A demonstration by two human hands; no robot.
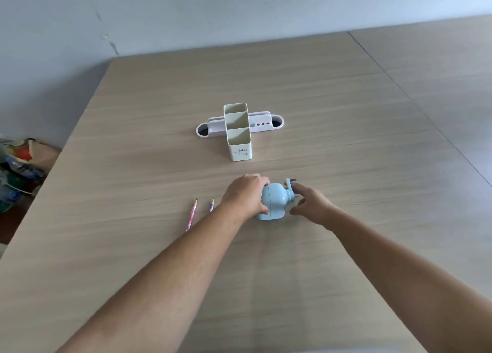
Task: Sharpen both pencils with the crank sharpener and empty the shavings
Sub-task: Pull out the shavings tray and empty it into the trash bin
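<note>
A light blue crank sharpener [275, 202] stands on the wooden table [133, 246]. My left hand [246, 194] wraps around the sharpener's left side. My right hand [310, 202] hovers just right of it, fingers apart, with a fingertip near the crank handle [290, 182] and nothing held. Two pencils lie left of the sharpener with their points toward the far side: a pink patterned pencil [191, 215] and a second pencil [212, 205] whose lower part is hidden behind my left forearm.
A cream pen holder [238, 131] with three compartments stands beyond the sharpener, in front of a white cable grommet tray [262, 125]. Bottles and bags [18, 171] sit on the floor past the table's left edge. A wall runs behind the table.
</note>
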